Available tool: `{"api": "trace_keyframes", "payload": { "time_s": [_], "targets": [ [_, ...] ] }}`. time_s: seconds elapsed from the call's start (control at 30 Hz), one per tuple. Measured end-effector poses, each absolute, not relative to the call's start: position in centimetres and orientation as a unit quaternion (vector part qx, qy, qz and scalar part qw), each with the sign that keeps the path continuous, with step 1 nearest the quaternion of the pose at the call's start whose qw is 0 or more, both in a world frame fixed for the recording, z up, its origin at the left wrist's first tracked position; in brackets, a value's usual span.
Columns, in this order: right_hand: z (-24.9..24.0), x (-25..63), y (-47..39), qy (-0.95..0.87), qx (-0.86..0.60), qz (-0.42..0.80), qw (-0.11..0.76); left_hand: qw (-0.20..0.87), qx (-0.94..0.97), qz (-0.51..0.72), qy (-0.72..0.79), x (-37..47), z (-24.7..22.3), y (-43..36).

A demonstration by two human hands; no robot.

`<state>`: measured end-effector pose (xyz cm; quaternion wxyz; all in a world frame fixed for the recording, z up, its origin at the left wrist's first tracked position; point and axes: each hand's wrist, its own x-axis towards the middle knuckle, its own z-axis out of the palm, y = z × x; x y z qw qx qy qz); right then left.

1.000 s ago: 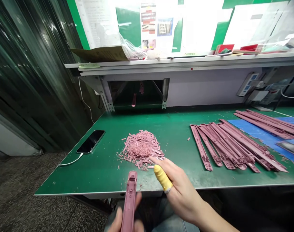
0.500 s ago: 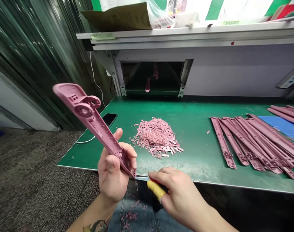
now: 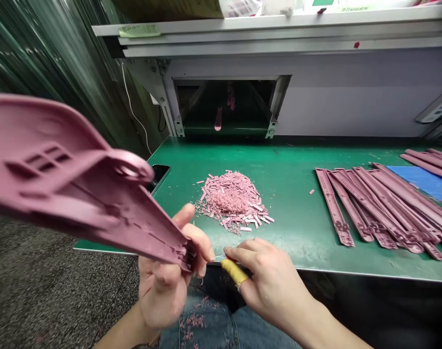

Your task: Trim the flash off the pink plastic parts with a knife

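Observation:
My left hand (image 3: 170, 286) grips the narrow end of a long pink plastic part (image 3: 134, 213), whose wide end rises toward the camera at the left. My right hand (image 3: 268, 281), its thumb wrapped in yellow, is closed round a small blade (image 3: 219, 258). The blade's thin tip points left, close to my left fingers; whether it touches the pink part is hidden. Beyond both hands, a heap of pink scraps and shavings (image 3: 231, 198) lies on the green table (image 3: 290, 194).
Several long pink parts (image 3: 373, 208) lie piled at the right, beside a blue sheet (image 3: 424, 183). A phone (image 3: 161, 175) rests near the table's left edge. Behind is a conveyor opening (image 3: 224, 116) with pink pieces, under a shelf (image 3: 243, 34). Shavings cover my lap.
The pink part has swung, its wide end now much nearer the camera and further left. My left hand has shifted slightly left and down. The view has tilted downward a little.

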<state>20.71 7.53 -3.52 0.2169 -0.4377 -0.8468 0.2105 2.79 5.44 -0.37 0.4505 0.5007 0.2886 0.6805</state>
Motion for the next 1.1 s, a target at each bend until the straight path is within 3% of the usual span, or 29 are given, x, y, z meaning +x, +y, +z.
{"api": "trace_keyframes", "payload": {
  "time_s": [0.2, 0.37, 0.43, 0.53, 0.63, 0.7, 0.77, 0.87, 0.97, 1.1],
  "targets": [
    [-3.8, 20.6, 7.3, -0.728, -0.398, 0.421, 0.367, 0.475, 0.391, 0.749, 0.246, 1.6, 0.8, 6.8],
    [-4.5, 17.6, 6.7, -0.748, -0.273, 0.445, 0.409, 0.474, 0.278, 0.785, 0.287, 2.5, 0.5, 8.2],
    [-4.6, 17.5, 7.0, -0.741, -0.273, 0.453, 0.414, 0.389, 0.328, 0.766, 0.392, 2.3, -0.5, 8.4],
    [-3.7, 19.2, 7.9, -0.716, -0.314, 0.5, 0.372, 0.121, 0.495, 0.692, 0.512, 0.8, -1.9, 8.1],
    [-1.9, 21.3, 8.7, -0.686, -0.323, 0.58, 0.299, -0.097, 0.77, 0.463, 0.429, -0.9, -2.1, 7.2],
    [-1.0, 22.3, 9.1, -0.659, -0.279, 0.645, 0.269, -0.141, 0.891, 0.299, 0.31, -1.5, -1.4, 6.8],
    [-0.5, 22.9, 9.5, -0.647, -0.234, 0.671, 0.278, -0.104, 0.927, 0.259, 0.251, -1.8, -0.2, 6.8],
    [-0.6, 23.8, 10.0, -0.706, -0.272, 0.566, 0.328, -0.075, 0.924, 0.246, 0.281, -2.4, 1.6, 7.2],
    [-1.0, 24.6, 10.0, -0.796, -0.325, 0.386, 0.333, -0.131, 0.921, 0.188, 0.314, -3.4, 2.8, 7.5],
    [-1.4, 23.8, 9.7, -0.884, -0.272, 0.197, 0.324, -0.177, 0.929, 0.134, 0.297, -3.9, 3.6, 7.5]
  ]
}}
